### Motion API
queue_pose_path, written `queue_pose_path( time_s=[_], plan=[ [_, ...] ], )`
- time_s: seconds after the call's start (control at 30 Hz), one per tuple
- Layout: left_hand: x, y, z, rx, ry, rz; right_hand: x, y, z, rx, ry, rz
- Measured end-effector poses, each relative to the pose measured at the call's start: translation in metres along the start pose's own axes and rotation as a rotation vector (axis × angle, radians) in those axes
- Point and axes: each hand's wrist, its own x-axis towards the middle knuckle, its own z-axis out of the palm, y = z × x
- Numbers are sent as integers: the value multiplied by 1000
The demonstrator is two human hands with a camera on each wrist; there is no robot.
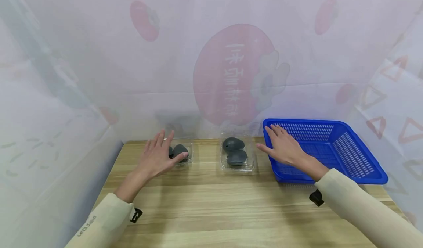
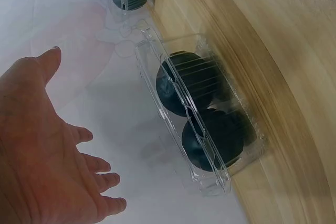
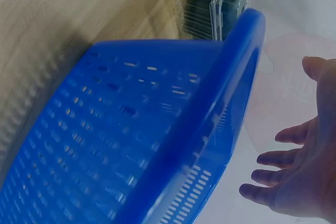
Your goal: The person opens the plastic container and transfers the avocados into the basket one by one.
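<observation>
My left hand (image 1: pixel 156 158), fingers straight and spread, hovers over the left clear plastic box (image 1: pixel 187 144) and hides part of it. In the left wrist view this hand (image 2: pixel 50 145) is apart from the box. Two dark green, rounded, avocado-like fruits (image 2: pixel 188 82) sit inside it. Another clear box (image 1: pixel 250 163) with two such fruits (image 1: pixel 233 144) stands near the middle of the table. Above the left rim of a blue plastic basket (image 1: pixel 363 156) is my right hand (image 1: pixel 282 147), fingers extended and holding nothing. The right wrist view shows that hand (image 3: pixel 307 156) beside the basket's rim.
The wood-grain table (image 1: pixel 211 211) ends at a white printed cloth (image 1: pixel 165 57) hanging behind it. More cloth closes off the left and right sides. The perforated basket stands at the table's right side, its raised walls facing the right hand.
</observation>
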Motion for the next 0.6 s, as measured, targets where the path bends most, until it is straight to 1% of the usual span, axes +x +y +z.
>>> queue_pose_path(
  time_s=[0.13, 0.33, 0.6],
  plan=[
    [1, 5, 3, -14, 4, 16, 2, -3, 3, 20, 0, -3],
    [4, 14, 7, -9, 5, 38, 5, -10, 9, 46, 18, -22],
    [10, 31, 14, -67, 11, 63, 11, -23, 14, 111, 41, -49]
  ],
)
